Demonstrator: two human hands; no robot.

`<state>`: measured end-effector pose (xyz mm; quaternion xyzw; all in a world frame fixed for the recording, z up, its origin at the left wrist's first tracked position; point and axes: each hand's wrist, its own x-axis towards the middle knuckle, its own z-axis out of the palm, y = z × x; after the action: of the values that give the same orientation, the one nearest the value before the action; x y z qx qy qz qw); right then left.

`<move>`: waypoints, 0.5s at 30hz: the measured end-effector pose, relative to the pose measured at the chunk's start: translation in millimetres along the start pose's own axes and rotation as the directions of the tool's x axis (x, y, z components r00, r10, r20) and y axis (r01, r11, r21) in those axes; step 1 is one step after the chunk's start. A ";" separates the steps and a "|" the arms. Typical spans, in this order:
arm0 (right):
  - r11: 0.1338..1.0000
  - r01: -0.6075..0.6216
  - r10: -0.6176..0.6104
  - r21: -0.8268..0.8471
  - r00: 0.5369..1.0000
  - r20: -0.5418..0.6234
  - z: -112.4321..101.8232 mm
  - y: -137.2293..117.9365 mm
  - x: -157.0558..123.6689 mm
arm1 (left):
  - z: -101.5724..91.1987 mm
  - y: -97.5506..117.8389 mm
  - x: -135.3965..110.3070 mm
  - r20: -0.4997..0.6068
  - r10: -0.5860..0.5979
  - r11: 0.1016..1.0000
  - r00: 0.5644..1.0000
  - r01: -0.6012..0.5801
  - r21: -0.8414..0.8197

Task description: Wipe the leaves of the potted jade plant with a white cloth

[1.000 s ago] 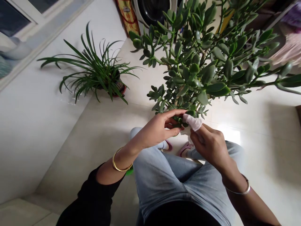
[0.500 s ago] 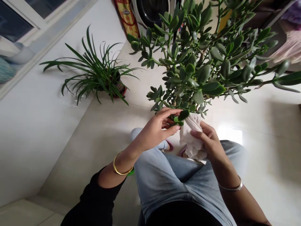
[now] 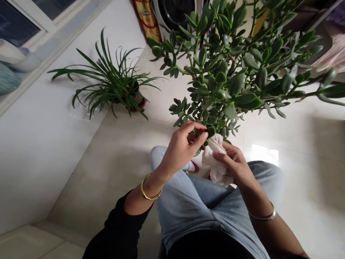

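A large jade plant [image 3: 229,68] with thick green leaves stands in front of me. My left hand [image 3: 182,147] pinches one of its lowest leaves [image 3: 210,131] between thumb and fingers. Just to the right, my right hand [image 3: 234,166] grips a crumpled white cloth [image 3: 215,163] held up against the underside of that same leaf. A gold bangle sits on my left wrist and a silver one on my right. My legs in light blue jeans show below.
A spider plant [image 3: 113,86] in a dark pot stands on the pale tiled floor [image 3: 113,158] at the left by a white wall. A washing machine [image 3: 175,12] sits behind the jade plant. Window frame at top left.
My right hand turned the cloth from the leaf tip to a looser bunch under the leaf. My left hand shifted slightly right and curled tighter on the leaf.
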<state>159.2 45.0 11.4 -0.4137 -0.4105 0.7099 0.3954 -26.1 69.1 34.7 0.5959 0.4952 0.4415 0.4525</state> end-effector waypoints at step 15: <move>0.998 0.023 -0.027 -0.058 0.997 -0.068 -1.3 -19.9 -3.8 | 5.4 1.2 -4.6 -0.006 0.056 0.998 0.998 -0.056 0.024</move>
<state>166.0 48.9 30.1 -0.4440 -0.4217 0.6783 0.4061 -21.2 63.9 34.4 0.6131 0.4851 0.4502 0.4313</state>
